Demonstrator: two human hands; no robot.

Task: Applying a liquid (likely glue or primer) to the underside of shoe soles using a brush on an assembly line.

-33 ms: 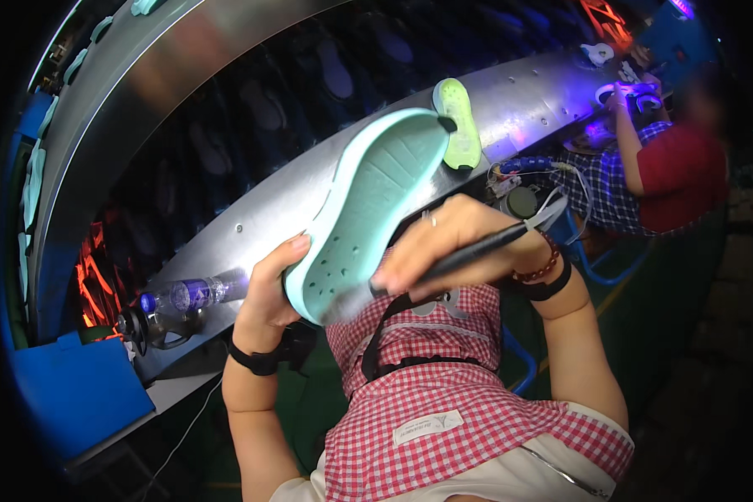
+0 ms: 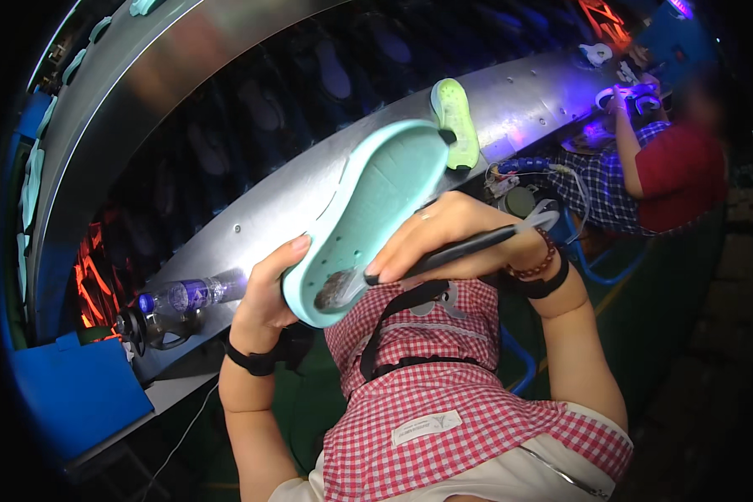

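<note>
A mint-green shoe sole point(image 2: 393, 180) is tilted up in front of me, its hollow inner side facing me. My left hand point(image 2: 269, 280) grips its heel end, the thumb over the rim. My right hand point(image 2: 456, 238) is closed around a brush point(image 2: 468, 251) with a black handle. The pale bristles press inside the heel, near several small holes. A dark patch marks the toe rim. Beyond that toe, a yellow-green sole point(image 2: 456, 125) lies on the metal ledge point(image 2: 272, 201).
A plastic bottle point(image 2: 188, 294) lies on the ledge at left, by a blue box point(image 2: 75, 389). Dark soles sit in the machine behind. At right a co-worker in a red top point(image 2: 686, 180) handles a shoe part under violet light. A round tin point(image 2: 520, 202) stands near my right hand.
The brush bristles, blurred before, now show clearly against the inside of the heel. The sole's toe has dipped slightly, and my right hand has shifted a little to the left.
</note>
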